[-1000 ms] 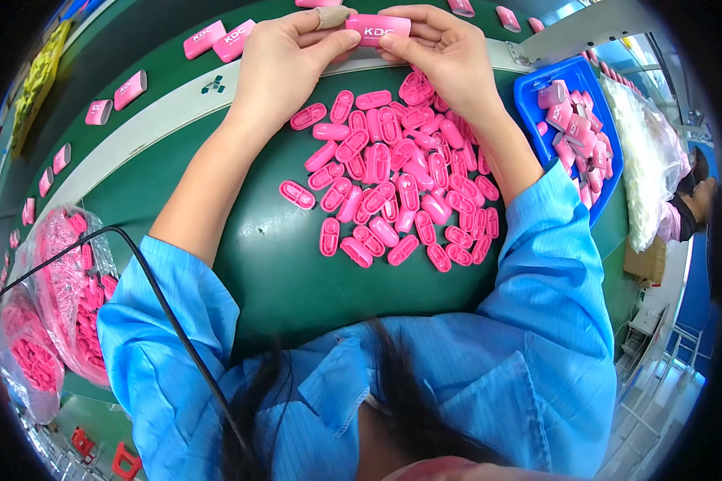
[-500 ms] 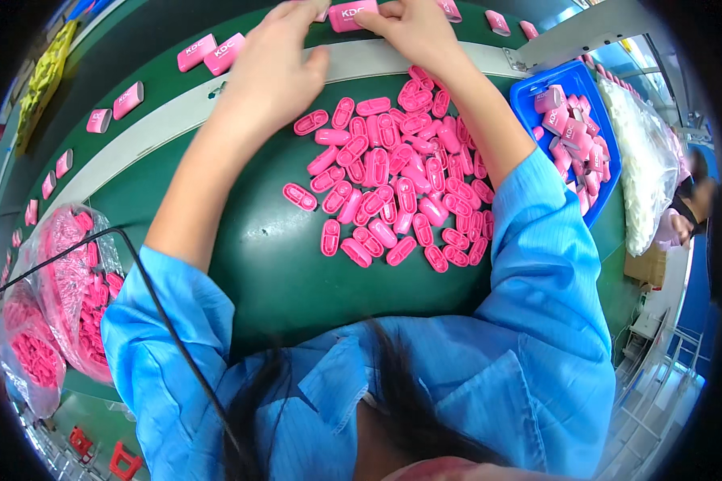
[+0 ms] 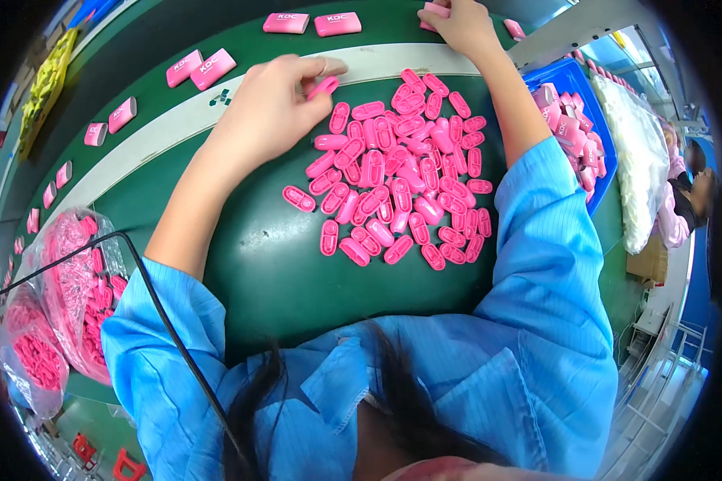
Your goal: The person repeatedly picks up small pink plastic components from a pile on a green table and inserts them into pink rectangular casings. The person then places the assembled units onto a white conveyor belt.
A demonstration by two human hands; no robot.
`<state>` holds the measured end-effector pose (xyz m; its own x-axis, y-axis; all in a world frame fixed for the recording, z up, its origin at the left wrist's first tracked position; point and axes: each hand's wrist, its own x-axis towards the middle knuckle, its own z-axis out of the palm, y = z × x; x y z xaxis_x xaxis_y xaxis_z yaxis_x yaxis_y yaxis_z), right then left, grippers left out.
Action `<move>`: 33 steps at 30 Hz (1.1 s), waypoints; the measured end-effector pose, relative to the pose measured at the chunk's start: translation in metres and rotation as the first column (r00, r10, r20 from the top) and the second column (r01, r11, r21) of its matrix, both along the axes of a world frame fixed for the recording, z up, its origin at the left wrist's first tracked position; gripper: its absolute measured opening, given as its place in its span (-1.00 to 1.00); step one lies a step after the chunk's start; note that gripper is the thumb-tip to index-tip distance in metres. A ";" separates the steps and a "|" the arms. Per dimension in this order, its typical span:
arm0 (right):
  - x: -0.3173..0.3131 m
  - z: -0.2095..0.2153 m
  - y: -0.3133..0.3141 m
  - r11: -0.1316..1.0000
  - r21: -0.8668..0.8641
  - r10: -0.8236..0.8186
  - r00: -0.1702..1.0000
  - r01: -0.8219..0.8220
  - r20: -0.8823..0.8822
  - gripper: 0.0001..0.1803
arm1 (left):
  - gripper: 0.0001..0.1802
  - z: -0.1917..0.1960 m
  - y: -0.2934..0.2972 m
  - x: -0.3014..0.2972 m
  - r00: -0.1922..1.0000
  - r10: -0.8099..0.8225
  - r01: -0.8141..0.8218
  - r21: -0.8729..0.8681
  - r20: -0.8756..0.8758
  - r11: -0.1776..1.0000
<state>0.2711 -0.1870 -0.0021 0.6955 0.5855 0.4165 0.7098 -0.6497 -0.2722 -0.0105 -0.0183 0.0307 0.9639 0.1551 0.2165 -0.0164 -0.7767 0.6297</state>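
My left hand (image 3: pixel 274 112) is closed on a small pink oval cap (image 3: pixel 324 86), pinched between thumb and fingers above the pale rail. Farther right, my right hand (image 3: pixel 465 29) grips a pink flat-oval casing (image 3: pixel 435 14) over the green belt; the fingers cover part of it. Between my forearms lies a heap of pink oval caps (image 3: pixel 403 186), some hollow side up, some smooth side up. Two pink casings (image 3: pixel 338 25) rest side by side on the belt ahead, and another pair (image 3: pixel 213 69) lies farther left.
The pale rail (image 3: pixel 152 138) curves between belt and green tabletop (image 3: pixel 273 280). A blue bin (image 3: pixel 610 152) of pink casings stands right, beside a clear bag (image 3: pixel 634 160) of white pieces. Bags of pink caps (image 3: pixel 76 297) lie left, crossed by a black cable (image 3: pixel 160 301). Another person (image 3: pixel 682 200) is far right.
My left hand has drawn back from the belt toward the heap and now shows a cap in its fingers. My right hand has moved right. The belt's casings have shifted.
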 end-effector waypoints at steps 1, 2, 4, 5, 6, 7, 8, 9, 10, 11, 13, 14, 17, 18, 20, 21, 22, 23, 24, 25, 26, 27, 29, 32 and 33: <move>-0.003 0.004 -0.003 0.997 0.064 0.054 0.996 -0.050 -0.067 -0.74 | -0.65 0.000 -0.002 0.008 0.999 0.011 -0.019 -0.181 -0.041 0.983; -0.007 0.009 -0.006 0.987 0.132 0.111 0.985 -0.094 -0.130 -0.74 | -0.64 0.000 -0.005 0.017 0.996 0.015 -0.044 -0.355 -0.083 0.934; -0.034 0.011 -0.006 0.891 0.432 0.363 0.794 -0.142 -0.487 -0.71 | -0.59 -0.013 -0.001 0.035 0.996 -0.033 -0.029 -0.668 -0.079 0.744; -0.051 0.012 -0.006 0.816 0.569 0.498 0.626 -0.103 -0.601 -0.70 | -0.60 -0.016 -0.003 0.039 0.999 0.001 -0.038 -0.756 -0.049 0.653; -0.065 0.015 -0.009 0.815 0.573 0.540 0.478 -0.088 -0.693 -0.68 | -0.60 -0.019 -0.007 0.041 0.999 0.047 -0.049 -0.831 -0.027 0.554; -0.075 0.017 -0.011 0.815 0.575 0.564 0.318 -0.069 -0.762 -0.67 | -0.61 -0.024 -0.008 0.044 0.996 0.091 -0.050 -0.894 -0.010 0.445; -0.082 0.007 -0.011 0.770 0.637 0.624 0.238 -0.025 -0.745 -0.68 | -0.61 -0.036 -0.004 0.052 0.997 0.061 0.023 -0.926 0.050 0.378; -0.086 0.003 -0.009 0.774 0.632 0.616 0.286 -0.045 -0.734 -0.65 | -0.60 -0.047 0.001 0.053 0.995 0.080 0.025 -0.904 0.065 0.428; -0.086 -0.001 -0.010 0.780 0.622 0.605 0.329 -0.064 -0.725 -0.62 | -0.60 -0.049 0.001 0.053 0.992 0.100 0.020 -0.881 0.077 0.472; -0.088 -0.003 -0.009 0.787 0.611 0.594 0.371 -0.084 -0.714 -0.59 | -0.59 -0.051 0.000 0.054 0.989 0.122 0.014 -0.856 0.090 0.516; -0.090 -0.004 -0.010 0.801 0.590 0.576 0.406 -0.104 -0.710 -0.60 | -0.58 -0.050 0.000 0.051 0.990 0.112 0.013 -0.847 0.086 0.532; -0.088 -0.006 -0.012 0.801 0.591 0.577 0.393 -0.099 -0.716 -0.60 | -0.58 -0.049 0.000 0.051 0.990 0.111 0.015 -0.841 0.089 0.542; -0.086 -0.011 -0.013 0.792 0.605 0.586 0.368 -0.074 -0.722 -0.61 | -0.58 -0.049 -0.004 0.051 0.991 0.118 -0.010 -0.835 0.066 0.550; -0.086 -0.012 -0.013 0.788 0.612 0.590 0.362 -0.063 -0.722 -0.61 | -0.58 -0.047 -0.005 0.050 0.989 0.130 -0.019 -0.797 0.074 0.604; -0.090 -0.009 -0.013 0.777 0.626 0.601 0.373 -0.064 -0.707 -0.62 | -0.57 -0.040 -0.007 0.047 0.985 0.153 -0.048 -0.714 0.084 0.699; -0.091 -0.007 -0.014 0.771 0.633 0.606 0.378 -0.063 -0.700 -0.62 | -0.53 -0.039 -0.008 0.046 0.988 0.136 -0.038 -0.719 0.080 0.694; -0.089 -0.006 -0.014 0.760 0.645 0.621 0.378 -0.077 -0.686 -0.62 | -0.49 -0.037 -0.009 0.044 0.990 0.119 -0.025 -0.723 0.079 0.690; -0.090 -0.006 -0.016 0.752 0.655 0.629 0.387 -0.080 -0.675 -0.62 | -0.48 -0.038 -0.008 0.045 0.988 0.121 -0.014 -0.716 0.099 0.698; -0.092 -0.006 -0.018 0.743 0.664 0.636 0.396 -0.083 -0.663 -0.62 | -0.48 -0.041 -0.009 0.045 0.986 0.123 -0.005 -0.712 0.115 0.702; -0.091 -0.005 -0.017 0.732 0.676 0.646 0.407 -0.090 -0.646 -0.61 | -0.51 -0.046 -0.008 0.050 0.977 0.144 0.004 -0.693 0.156 0.721; -0.090 -0.006 -0.016 0.728 0.679 0.651 0.410 -0.098 -0.639 -0.61 | -0.55 -0.050 -0.007 0.053 0.967 0.163 0.012 -0.673 0.197 0.740; -0.089 -0.008 -0.016 0.724 0.682 0.655 0.414 -0.106 -0.632 -0.61 | -0.55 -0.053 -0.005 0.053 0.969 0.165 0.003 -0.680 0.183 0.734; -0.093 -0.009 -0.014 0.725 0.679 0.648 0.447 -0.112 -0.617 -0.60 | -0.57 -0.047 -0.010 0.052 0.976 0.160 -0.012 -0.696 0.148 0.718; -0.112 -0.004 -0.010 0.696 0.708 0.645 0.534 -0.116 -0.547 -0.63 | -0.68 -0.032 -0.035 0.038 0.946 0.251 -0.211 -0.200 0.205 0.957; -0.126 -0.003 -0.005 0.657 0.745 0.660 0.566 -0.117 -0.494 -0.67 | -0.60 -0.031 -0.039 0.033 0.948 0.250 -0.223 -0.152 0.196 0.963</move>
